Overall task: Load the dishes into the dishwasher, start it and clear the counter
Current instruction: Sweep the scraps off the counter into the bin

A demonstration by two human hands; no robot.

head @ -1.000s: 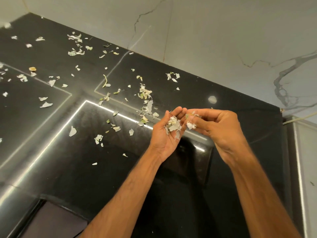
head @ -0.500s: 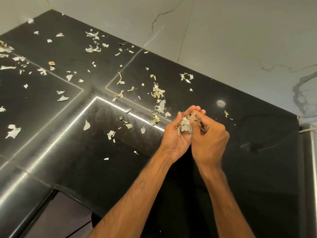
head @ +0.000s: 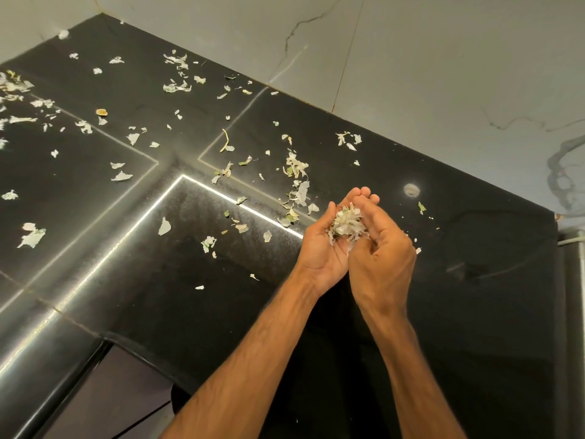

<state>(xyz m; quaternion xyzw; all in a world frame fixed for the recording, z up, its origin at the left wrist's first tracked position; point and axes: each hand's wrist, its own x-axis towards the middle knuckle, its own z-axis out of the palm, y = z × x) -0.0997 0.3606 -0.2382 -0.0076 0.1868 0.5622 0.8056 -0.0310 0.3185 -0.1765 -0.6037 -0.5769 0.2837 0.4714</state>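
Black polished stone counter [head: 474, 312] under everything, grout seams and a bright light-strip reflection across it.

Grip: left hand [head: 323, 248] cupped palm-up, holding a pile of pale vegetable scraps [head: 346, 223]. Right hand [head: 380, 248] pressed against it from the right, fingers curled over the pile, thumb down into it. Both hands touch and close around the same pile; whether the right hand pinches any scraps itself, cannot tell. A few bits stick out below the cupped palm, and a couple of flakes sit just right of the right hand.

Just left of the grip and beyond it: dense cluster of loose scraps [head: 297, 191] on the counter, white peel with some green bits. Nearer the camera and left of the grip: single flakes, well apart from each other.

Right of the grip, slightly beyond: round pale mark [head: 411, 189] on the stone, one green bit near it.

Further left and beyond: scraps scattered across the whole counter, a thin curved stem [head: 226, 141], a small brownish piece [head: 102, 112].

Farthest: grey marble-look wall tiles [head: 443, 58] with dark veining, meeting the counter's back edge.
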